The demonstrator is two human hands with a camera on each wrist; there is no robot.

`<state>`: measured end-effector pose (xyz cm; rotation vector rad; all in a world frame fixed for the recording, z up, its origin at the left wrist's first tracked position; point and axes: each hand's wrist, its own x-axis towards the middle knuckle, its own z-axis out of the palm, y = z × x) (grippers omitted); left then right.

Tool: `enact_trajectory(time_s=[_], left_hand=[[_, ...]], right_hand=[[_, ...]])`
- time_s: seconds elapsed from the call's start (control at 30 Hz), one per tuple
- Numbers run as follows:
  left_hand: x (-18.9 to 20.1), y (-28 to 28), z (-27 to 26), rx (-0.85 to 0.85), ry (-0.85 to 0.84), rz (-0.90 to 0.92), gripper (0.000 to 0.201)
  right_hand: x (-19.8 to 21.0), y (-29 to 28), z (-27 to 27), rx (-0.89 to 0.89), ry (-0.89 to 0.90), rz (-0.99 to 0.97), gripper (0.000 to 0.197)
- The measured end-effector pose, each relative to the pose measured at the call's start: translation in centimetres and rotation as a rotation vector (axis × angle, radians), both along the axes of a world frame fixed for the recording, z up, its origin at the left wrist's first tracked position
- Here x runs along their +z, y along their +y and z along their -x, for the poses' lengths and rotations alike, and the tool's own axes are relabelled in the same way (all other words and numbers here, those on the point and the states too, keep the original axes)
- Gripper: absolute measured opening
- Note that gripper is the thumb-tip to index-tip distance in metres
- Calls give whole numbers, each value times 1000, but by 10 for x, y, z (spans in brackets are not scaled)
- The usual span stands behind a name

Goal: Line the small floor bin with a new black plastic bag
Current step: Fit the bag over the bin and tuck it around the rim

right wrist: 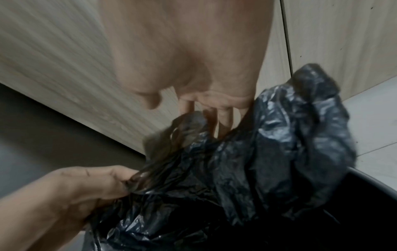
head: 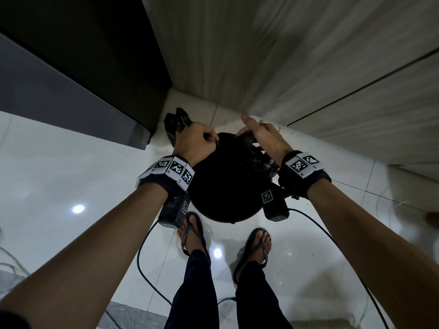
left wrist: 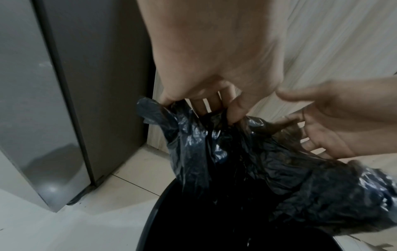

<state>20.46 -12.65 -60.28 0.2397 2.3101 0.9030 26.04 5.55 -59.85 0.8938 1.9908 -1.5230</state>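
A round black floor bin (head: pixel 237 216) stands on the tiles in front of my feet. A crumpled black plastic bag (head: pixel 259 157) hangs over its open top. My left hand (head: pixel 202 138) pinches the bag's left edge, with a bunch of plastic (head: pixel 177 123) sticking out beyond the knuckles. In the left wrist view the left hand (left wrist: pixel 217 108) holds the bag (left wrist: pixel 247 161) above the bin rim (left wrist: pixel 154 203). My right hand (head: pixel 251 131) has straight fingers slipped into the bag's mouth, thumb raised. In the right wrist view the right hand's fingers (right wrist: pixel 223 122) go behind thin bag (right wrist: pixel 290 144) film.
A grey appliance (head: pixel 59 91) stands at the left and a wood-grain cabinet (head: pixel 297 55) runs behind and to the right, so the bin sits in a corner. Black cables (head: pixel 142 264) trail over the glossy tiles. My sandalled feet (head: pixel 192 231) are just before the bin.
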Motion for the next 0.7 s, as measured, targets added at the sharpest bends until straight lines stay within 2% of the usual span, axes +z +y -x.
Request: enact_trajectory(time_s=[0.07,0.2,0.3,0.33,0.43,0.57,0.7], left_hand=[[-2,-2,-1,-5,-31,2,27],[-10,-3,-5,34,-18,7,37],[-17,-4,-6,50,57,-20,16],[-18,-4,-6,48,81,-14,13],[-20,-5,-7,23,115,-1,27],[-18,-2,-7,-15,120,7,41],[-14,1,-8,-19,90,16,40]], right_hand=[[-7,0,0,6,-7,-48,56],[-17,-11,-6,111,53,-118,31],[-20,-21,-13,162,81,-57,10],[-23,-23,-15,182,101,-69,13],[-25,-25,-17,232,147,-158,23],[-18,-29,-16,215,167,-175,20],[-22,-31,-11,272,172,-363,26]])
